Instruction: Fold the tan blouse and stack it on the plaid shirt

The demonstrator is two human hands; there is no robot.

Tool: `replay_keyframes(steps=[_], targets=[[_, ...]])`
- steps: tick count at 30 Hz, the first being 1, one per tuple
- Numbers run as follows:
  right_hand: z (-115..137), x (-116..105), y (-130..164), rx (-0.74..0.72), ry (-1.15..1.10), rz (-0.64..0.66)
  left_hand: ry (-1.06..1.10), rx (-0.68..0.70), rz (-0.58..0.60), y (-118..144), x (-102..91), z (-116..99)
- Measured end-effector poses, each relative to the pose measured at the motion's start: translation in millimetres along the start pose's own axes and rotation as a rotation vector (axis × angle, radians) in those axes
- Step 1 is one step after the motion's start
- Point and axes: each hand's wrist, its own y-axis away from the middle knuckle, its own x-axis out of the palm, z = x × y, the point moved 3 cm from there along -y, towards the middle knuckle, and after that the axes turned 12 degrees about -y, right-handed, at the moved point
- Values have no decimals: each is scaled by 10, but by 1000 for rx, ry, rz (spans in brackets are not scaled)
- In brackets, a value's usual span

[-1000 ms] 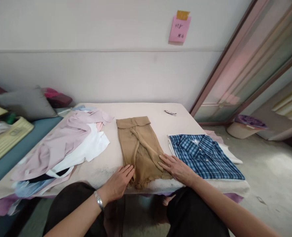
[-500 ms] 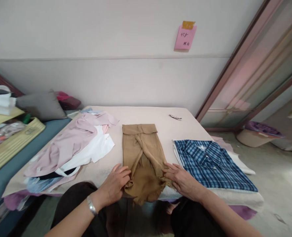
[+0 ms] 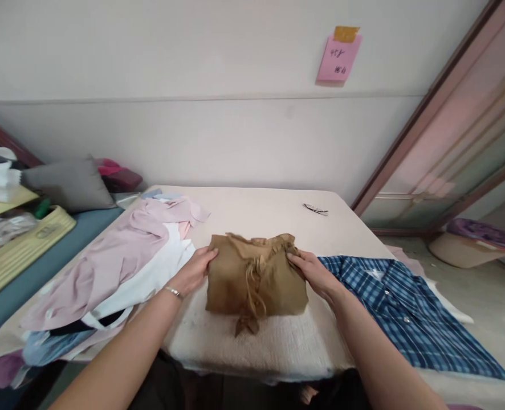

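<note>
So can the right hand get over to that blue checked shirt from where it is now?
Probably yes. The right hand grips the folded tan garment, and the blue checked shirt lies flat just beside it, nothing between.

My fingertips tucked out of sight under the tan garment [image 3: 256,279], pink note [image 3: 338,58] writing unreadable, plaid shirt [image 3: 410,310] cropped at right.

We note a tan folded cloth garment [image 3: 256,279], plain, no pattern. Right of it a blue-and-white plaid button shirt [image 3: 406,313]. Left, a pale pink crumpled shirt [image 3: 119,250] over a plain white cloth [image 3: 150,279]. We see a cream table cover [image 3: 261,210], a grey cushion [image 3: 68,185] and a pink sticky note [image 3: 338,57].
</note>
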Motion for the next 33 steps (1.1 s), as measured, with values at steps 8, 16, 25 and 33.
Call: replay_keyframes(steps=[8, 16, 25, 33], targets=[[-547, -90, -554, 134, 51, -149, -268, -70, -180, -499, -13, 572], [-342, -133, -638, -35, 239, -90, -235, -36, -272, -663, -43, 579], [-565, -299, -814, -15, 713, -311, -225, -93, -362, -685, -116, 687], [-518, -308, -825, -75, 931, -384, -384, -18, -447, -705, -125, 664]])
